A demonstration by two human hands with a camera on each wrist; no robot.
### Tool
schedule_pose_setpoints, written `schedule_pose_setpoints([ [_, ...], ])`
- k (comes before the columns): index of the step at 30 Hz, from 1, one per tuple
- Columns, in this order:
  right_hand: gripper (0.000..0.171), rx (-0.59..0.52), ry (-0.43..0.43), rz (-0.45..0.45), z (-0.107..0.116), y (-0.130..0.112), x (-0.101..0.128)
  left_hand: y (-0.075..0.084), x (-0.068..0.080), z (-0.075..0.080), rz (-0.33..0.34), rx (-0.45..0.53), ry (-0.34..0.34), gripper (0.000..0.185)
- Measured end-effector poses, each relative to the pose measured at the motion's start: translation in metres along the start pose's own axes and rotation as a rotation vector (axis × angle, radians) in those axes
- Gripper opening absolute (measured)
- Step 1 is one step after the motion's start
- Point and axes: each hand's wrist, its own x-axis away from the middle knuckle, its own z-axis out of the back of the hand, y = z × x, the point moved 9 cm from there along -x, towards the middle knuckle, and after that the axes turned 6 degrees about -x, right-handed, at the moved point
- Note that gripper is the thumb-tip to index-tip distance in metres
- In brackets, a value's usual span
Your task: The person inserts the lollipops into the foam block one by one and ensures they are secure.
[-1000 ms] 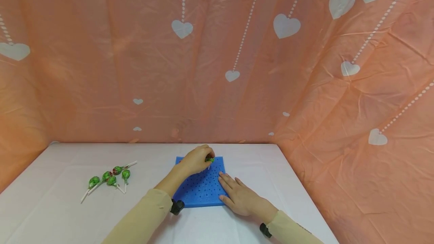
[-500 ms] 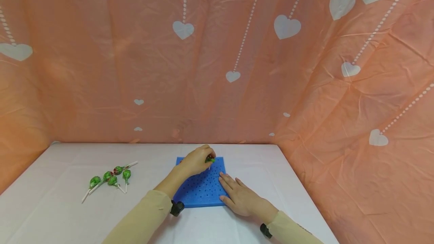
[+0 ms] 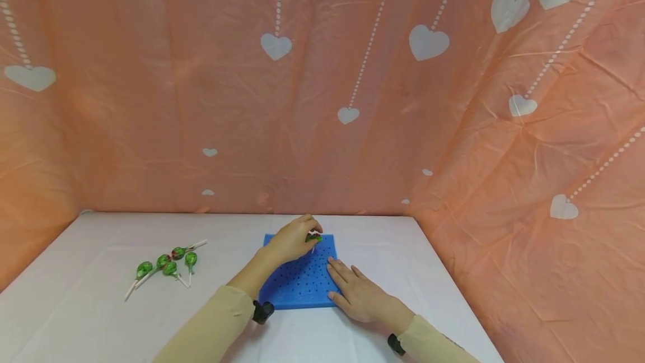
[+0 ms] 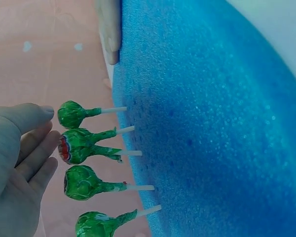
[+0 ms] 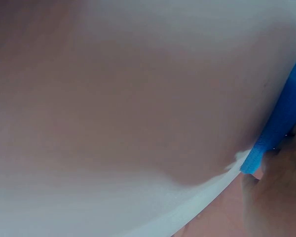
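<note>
A blue foam block (image 3: 299, 284) dotted with small holes lies on the table. Several green-wrapped lollipops (image 4: 83, 182) stand in a row in it, sticks pushed into the foam. My left hand (image 3: 292, 240) is over the block's far part, close around the lollipop heads. In the left wrist view its thumb and fingers (image 4: 39, 170) are apart, with the fingertips right beside the green heads and a slim gap at the top lollipop (image 4: 71, 114). My right hand (image 3: 360, 296) rests flat with straight fingers on the block's right edge, and its fingertips touch the foam.
Several more green lollipops (image 3: 163, 262) lie in a loose group at the left on the white-covered table (image 3: 90, 318). An orange curtain (image 3: 252, 144) with white hearts hangs behind the table and along its sides.
My left fingers have spread slightly from the lollipop, so more of its green and red wrapper shows. The right hand stays on the block. The head view has shifted slightly.
</note>
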Motion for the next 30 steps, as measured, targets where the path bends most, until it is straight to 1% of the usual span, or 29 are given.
schedule_pose_setpoints([
  [6,0.071,0.016,0.027,0.025,-0.001,0.000,0.000,0.002,0.006,0.010,-0.019,0.044,0.049,0.022],
  [9,0.070,0.019,0.020,0.016,-0.002,0.001,0.000,0.003,0.009,0.015,-0.041,0.049,0.086,0.022],
  [13,0.069,0.008,0.003,-0.003,-0.002,0.002,-0.001,-0.001,0.016,0.023,-0.043,0.047,0.130,0.022],
  [20,0.069,-0.007,-0.011,-0.015,-0.002,0.004,-0.001,-0.014,0.029,0.037,-0.002,0.086,0.191,0.026],
  [27,0.069,-0.010,0.004,0.017,-0.001,0.000,0.000,-0.030,0.044,0.051,0.031,0.108,0.229,0.026],
  [30,0.069,-0.006,-0.002,0.012,-0.001,0.001,0.000,-0.039,0.051,0.058,0.039,0.110,0.250,0.027],
])
